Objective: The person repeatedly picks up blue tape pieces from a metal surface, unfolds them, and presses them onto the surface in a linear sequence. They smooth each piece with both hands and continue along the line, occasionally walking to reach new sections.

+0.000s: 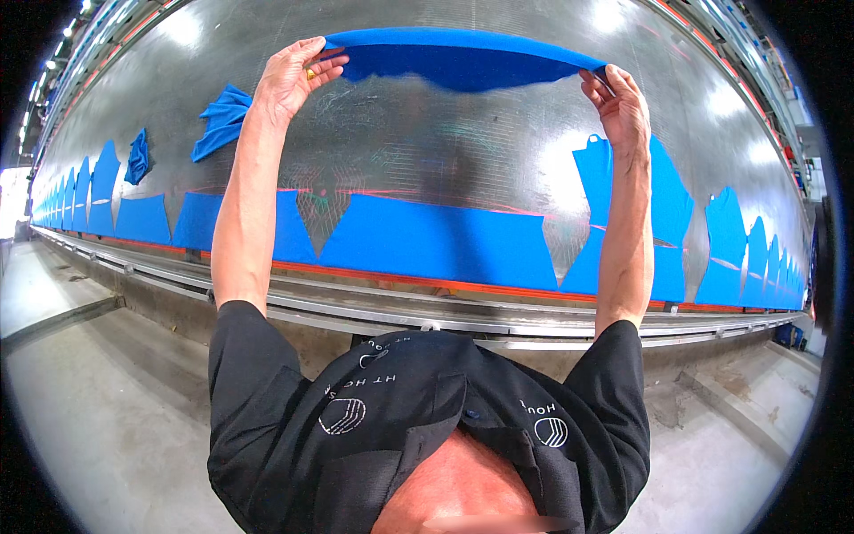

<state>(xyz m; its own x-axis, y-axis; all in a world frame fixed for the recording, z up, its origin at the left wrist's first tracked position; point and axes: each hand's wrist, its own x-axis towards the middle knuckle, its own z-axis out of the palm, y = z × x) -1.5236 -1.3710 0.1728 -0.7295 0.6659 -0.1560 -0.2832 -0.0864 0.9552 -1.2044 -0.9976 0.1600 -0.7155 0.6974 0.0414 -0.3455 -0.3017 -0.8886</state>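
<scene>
A piece of blue fabric [460, 57] is stretched between my two hands, raised over the dark tabletop [413, 147]. My left hand [293, 73] pinches its left corner between thumb and fingers, and a gold-coloured ring shows on one finger. At the right corner, my right hand [617, 103] grips the cloth. The fabric's top edge is taut, while its lower edge hangs wavy and blurred. Nearer my body, a flat blue panel [440, 240] lies along the table's front edge. Beneath my right forearm lies a larger cut blue piece [657, 187], partly hidden by the arm.
Two crumpled blue cloths [223, 123] [137, 157] lie left of my left arm. Cut blue panels [243, 220] continue in a row both ways along the front edge. A metal rail [400, 314] runs between the table and me. Pink and green chalk-like marks streak the surface.
</scene>
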